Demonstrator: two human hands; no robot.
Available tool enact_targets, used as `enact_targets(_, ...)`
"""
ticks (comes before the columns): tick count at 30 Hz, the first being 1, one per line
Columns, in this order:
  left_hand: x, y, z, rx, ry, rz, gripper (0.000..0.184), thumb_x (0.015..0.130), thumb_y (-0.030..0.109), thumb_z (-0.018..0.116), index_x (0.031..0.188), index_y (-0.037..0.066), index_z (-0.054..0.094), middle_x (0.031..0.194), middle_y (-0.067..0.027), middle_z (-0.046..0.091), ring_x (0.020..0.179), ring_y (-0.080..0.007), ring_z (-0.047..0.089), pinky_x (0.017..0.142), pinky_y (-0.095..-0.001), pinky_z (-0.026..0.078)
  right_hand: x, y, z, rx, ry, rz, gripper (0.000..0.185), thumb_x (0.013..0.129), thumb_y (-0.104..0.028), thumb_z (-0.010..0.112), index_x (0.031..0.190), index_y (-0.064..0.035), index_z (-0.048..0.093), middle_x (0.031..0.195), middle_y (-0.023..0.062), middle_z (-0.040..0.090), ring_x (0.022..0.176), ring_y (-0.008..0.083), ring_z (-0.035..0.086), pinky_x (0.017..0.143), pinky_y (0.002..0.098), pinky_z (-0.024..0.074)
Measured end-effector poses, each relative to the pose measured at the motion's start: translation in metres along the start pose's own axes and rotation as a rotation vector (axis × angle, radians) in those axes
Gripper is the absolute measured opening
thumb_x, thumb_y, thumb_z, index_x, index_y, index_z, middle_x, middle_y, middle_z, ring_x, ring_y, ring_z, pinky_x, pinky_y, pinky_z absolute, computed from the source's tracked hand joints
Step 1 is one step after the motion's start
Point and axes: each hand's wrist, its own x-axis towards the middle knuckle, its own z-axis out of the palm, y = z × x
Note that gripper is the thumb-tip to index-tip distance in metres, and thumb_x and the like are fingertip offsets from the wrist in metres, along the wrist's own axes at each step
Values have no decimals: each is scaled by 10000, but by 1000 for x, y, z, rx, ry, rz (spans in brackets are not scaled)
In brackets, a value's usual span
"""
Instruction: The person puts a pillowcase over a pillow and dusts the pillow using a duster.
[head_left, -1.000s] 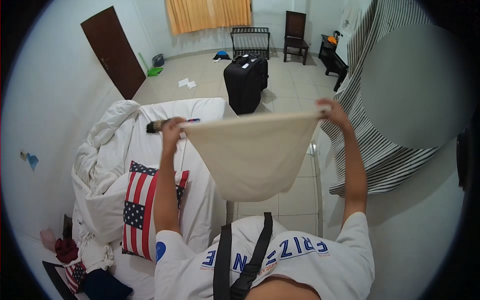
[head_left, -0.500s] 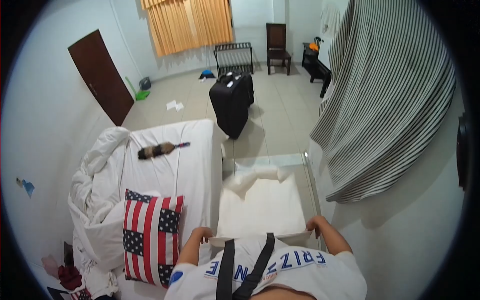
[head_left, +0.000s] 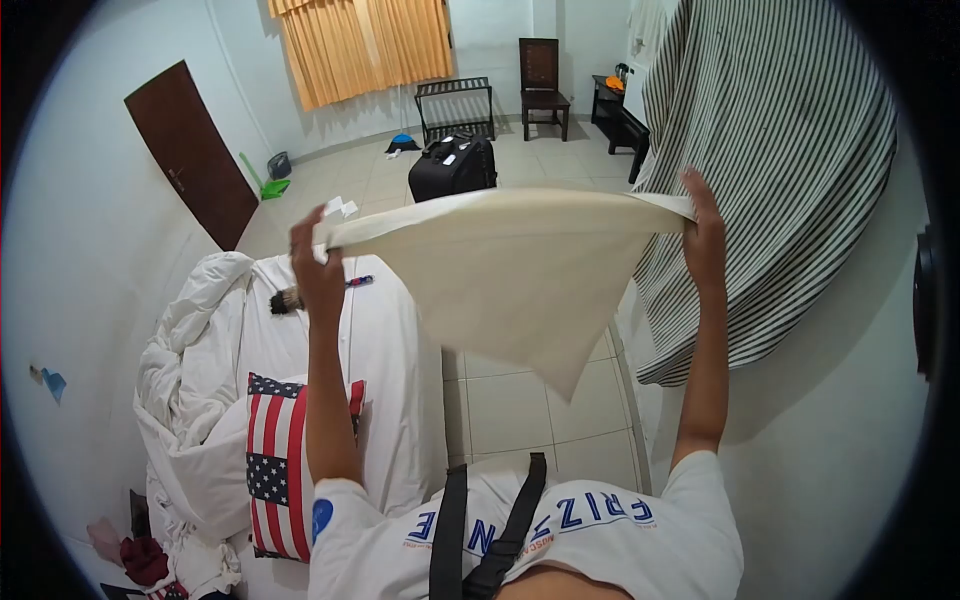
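Note:
A cream cloth (head_left: 520,270) is stretched in the air between my two hands, its lower part hanging to a point over the tiled floor. My left hand (head_left: 318,262) grips its left corner above the bed, fingers closed on the edge. At the right, my right hand (head_left: 703,225) holds the other corner in front of the striped fabric, with fingertips pointing up. Behind my left hand, a brush with dark bristles (head_left: 288,300) lies on the white bed (head_left: 385,370). A flag-pattern pillow (head_left: 278,470) rests on the bed beside my left forearm.
A black suitcase (head_left: 452,168) stands beyond the cloth. Farther back are a luggage rack (head_left: 455,108), a wooden chair (head_left: 540,90) and a dark bench (head_left: 625,130). Striped fabric (head_left: 780,180) hangs on the right. A brown door (head_left: 190,155) is at the left.
Both hands have risen from near my waist to in front of the suitcase, lifting the cloth and spreading it wide. Compared with a second ago, its lower edge is more pointed.

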Motion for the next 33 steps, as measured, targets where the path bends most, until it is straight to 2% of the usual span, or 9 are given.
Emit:
enact_targets(4,-113,-4,1,109,384,190,420,975,245,506,1254,-69,503,1253,-196,577,1108,-321,579,987,-406,410,-118,-1,29,-256,326,-149,412,996,-116,366,1390,-8,423,1429,152,440,1343,320,396,1122,424,324)
enact_targets(7,-370,-180,30,367,-1422,-183,360,954,177,481,1209,-67,554,1229,-207,599,1119,-290,595,915,-442,466,-357,112,111,-98,-1092,371,426,977,-176,367,1390,-126,456,1362,148,519,1253,314,492,1037,456,388)
enact_targets(11,-377,-134,4,240,-2056,-500,337,898,174,552,1194,32,626,938,-146,709,844,-280,702,562,-409,570,-438,166,140,36,-1518,-62,397,856,-205,585,1234,-86,577,1134,152,634,958,291,619,842,440,493)
enact_targets(14,-369,-197,21,-101,-1486,-1029,285,849,101,564,1104,59,684,847,-141,712,653,-237,686,535,-370,540,-445,170,139,100,-1678,-116,351,776,-166,702,1105,-53,651,973,149,695,786,272,673,715,416,543)
enact_targets(16,-307,-200,44,-20,-1227,-782,236,815,82,579,1000,72,726,823,-145,712,643,-222,686,602,-373,525,-321,124,127,194,-1420,598,229,775,-45,651,1002,-15,674,918,141,699,770,279,657,680,392,530)
enact_targets(25,15,-25,-2,-31,-224,50,449,707,-118,568,1123,41,619,1135,-137,633,1107,-274,583,975,-344,417,-24,1,-4,-121,-179,106,521,837,17,574,1344,-68,490,1418,140,447,1374,296,342,1142,393,296)
enact_targets(30,-99,-22,-4,213,375,149,515,978,363,479,1320,-22,466,1337,-216,493,1278,-325,454,1062,-434,342,-123,-15,18,-108,381,-17,406,991,-102,415,1387,-18,425,1412,164,452,1368,300,356,1117,397,334)
enact_targets(32,-241,-115,36,409,-127,67,483,924,313,544,1283,-7,505,1251,-196,542,1218,-310,496,986,-439,408,-269,51,87,107,-298,284,433,978,-178,463,1383,-27,445,1354,217,501,1327,341,403,1100,416,324)
enact_targets(33,-315,-166,50,548,-995,-14,470,897,289,576,1264,0,524,1209,-187,566,1188,-302,517,947,-442,441,-361,97,116,21,-972,887,461,954,-248,483,1366,-42,464,1309,208,545,1305,345,423,1070,425,355)
